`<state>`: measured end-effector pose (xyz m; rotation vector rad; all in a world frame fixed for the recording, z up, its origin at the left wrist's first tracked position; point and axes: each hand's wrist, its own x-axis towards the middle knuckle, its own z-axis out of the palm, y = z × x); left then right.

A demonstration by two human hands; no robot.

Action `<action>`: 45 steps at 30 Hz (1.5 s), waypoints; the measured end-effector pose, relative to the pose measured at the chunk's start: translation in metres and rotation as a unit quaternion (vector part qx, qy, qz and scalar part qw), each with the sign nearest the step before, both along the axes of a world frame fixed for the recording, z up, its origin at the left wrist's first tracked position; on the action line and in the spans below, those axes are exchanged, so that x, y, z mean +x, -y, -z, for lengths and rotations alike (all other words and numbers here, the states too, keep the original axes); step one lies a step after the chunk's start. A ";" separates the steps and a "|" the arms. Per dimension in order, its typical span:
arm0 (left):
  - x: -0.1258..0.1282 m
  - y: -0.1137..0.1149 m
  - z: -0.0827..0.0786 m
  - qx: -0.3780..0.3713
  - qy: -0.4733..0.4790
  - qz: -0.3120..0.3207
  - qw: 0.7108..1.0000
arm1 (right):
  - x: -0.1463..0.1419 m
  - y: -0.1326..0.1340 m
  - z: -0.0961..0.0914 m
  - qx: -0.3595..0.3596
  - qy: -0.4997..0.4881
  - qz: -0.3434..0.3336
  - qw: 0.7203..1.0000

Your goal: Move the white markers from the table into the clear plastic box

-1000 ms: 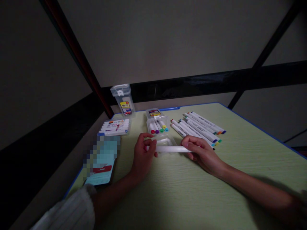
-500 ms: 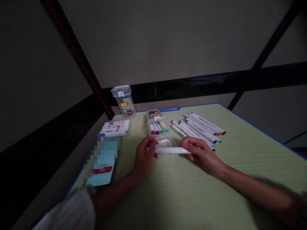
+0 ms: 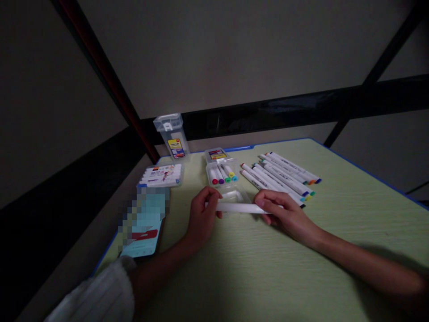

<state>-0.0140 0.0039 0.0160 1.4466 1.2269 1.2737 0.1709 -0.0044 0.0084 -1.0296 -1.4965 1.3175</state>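
Note:
A white marker lies level between my two hands, above the table. My left hand pinches its left end, and my right hand grips its right end; the fingers cover both tips. Just behind the marker is a small clear plastic lid or tray. Beyond that, an open clear case holds several markers with red, purple, green, yellow and blue ends. Loose white markers lie in a slanted group to the right, behind my right hand.
A phone with a lit, partly blurred screen lies at the left. Behind it sits a flat pack of markers. A tall clear box stands at the back left. The pale green table has a blue edge and meets a wall.
The view has shifted slightly, so the things on the table appear a little higher. Both hands keep their hold on the marker, which stays nearly level.

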 end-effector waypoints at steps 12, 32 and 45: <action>0.001 -0.001 -0.001 -0.003 0.005 -0.001 1.000 | -0.001 0.000 -0.001 0.011 0.016 0.003 1.000; 0.000 0.000 0.000 0.000 0.005 0.000 1.000 | -0.001 0.000 -0.002 0.005 0.022 0.002 1.000; 0.000 -0.001 -0.002 -0.004 0.004 -0.004 1.000 | -0.001 -0.001 0.001 0.008 0.019 0.001 1.000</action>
